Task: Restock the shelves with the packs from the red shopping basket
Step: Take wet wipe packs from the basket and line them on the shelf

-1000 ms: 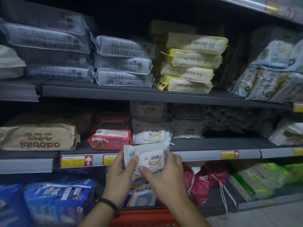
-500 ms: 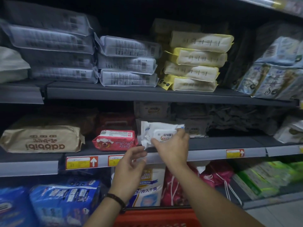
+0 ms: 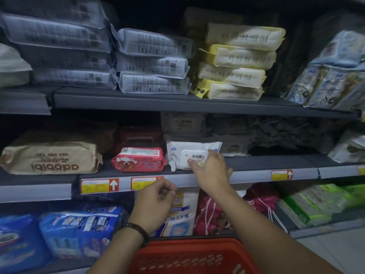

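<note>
Left of both grips, a tan pack [image 3: 50,158] lies on the middle shelf [image 3: 266,164], well apart from the hands. A red pack [image 3: 138,159] lies on the same shelf, above the left grip and just left of the right grip.

Left grip [image 3: 156,200]: held in front of the shelf edge, below the red pack and over a yellow price tag [image 3: 145,183]. Fingers curled loosely inward, tips near the thumb, nothing between them. A dark bracelet [image 3: 138,232] circles the wrist.

White pack [image 3: 189,156]: on the middle shelf, just right of the red pack, resting on other stock near the front edge. Its lid faces the camera. More packs of this kind [image 3: 182,123] are stacked behind and above it, in shadow.

Right grip [image 3: 212,171]: raised to the shelf, right of and above the left grip. Fingertips [image 3: 190,161] press on the front face of the white pack at its lower right; the thumb side is hidden behind the hand, so a full clasp cannot be confirmed. The palm overlaps the shelf edge.

Red basket [image 3: 193,256]: below both grips, at the bottom of the view, between the forearms. Its contents are not visible.

Right of the right grip, a second price tag [image 3: 281,175] sits on the shelf edge.
</note>
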Motion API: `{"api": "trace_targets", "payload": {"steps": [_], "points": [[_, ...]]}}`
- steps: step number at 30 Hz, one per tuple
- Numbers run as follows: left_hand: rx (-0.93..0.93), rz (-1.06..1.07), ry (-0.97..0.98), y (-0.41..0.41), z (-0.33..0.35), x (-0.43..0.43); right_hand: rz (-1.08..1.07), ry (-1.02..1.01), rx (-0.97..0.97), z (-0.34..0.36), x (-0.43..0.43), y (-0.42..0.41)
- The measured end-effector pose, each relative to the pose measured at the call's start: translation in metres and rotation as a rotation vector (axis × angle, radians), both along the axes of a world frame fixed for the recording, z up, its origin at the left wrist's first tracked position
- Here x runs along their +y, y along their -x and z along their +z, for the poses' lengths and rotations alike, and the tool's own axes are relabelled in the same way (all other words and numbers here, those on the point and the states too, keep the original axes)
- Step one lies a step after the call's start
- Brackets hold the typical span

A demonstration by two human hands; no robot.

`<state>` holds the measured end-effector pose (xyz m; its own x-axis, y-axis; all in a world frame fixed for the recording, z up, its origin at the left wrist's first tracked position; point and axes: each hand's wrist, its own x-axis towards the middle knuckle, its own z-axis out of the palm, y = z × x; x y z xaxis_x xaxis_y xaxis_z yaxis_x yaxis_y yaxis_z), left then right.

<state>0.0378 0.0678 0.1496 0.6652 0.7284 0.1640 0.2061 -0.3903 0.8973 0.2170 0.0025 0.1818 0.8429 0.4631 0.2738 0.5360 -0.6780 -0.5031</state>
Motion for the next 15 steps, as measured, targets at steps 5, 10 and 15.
{"api": "trace_targets", "payload": {"steps": [5, 10, 15], "points": [[0.466, -0.249, -0.349, 0.012, -0.022, -0.01, 0.157, -0.215, -0.046, -0.031, -0.074, 0.003], [0.925, -0.527, -0.453, 0.023, -0.059, -0.049, 0.196, -0.013, 0.098, -0.129, -0.153, 0.02], [1.348, -0.837, -0.396, 0.03, -0.081, -0.072, 0.404, 0.705, 0.438, -0.223, -0.186, 0.044]]}}
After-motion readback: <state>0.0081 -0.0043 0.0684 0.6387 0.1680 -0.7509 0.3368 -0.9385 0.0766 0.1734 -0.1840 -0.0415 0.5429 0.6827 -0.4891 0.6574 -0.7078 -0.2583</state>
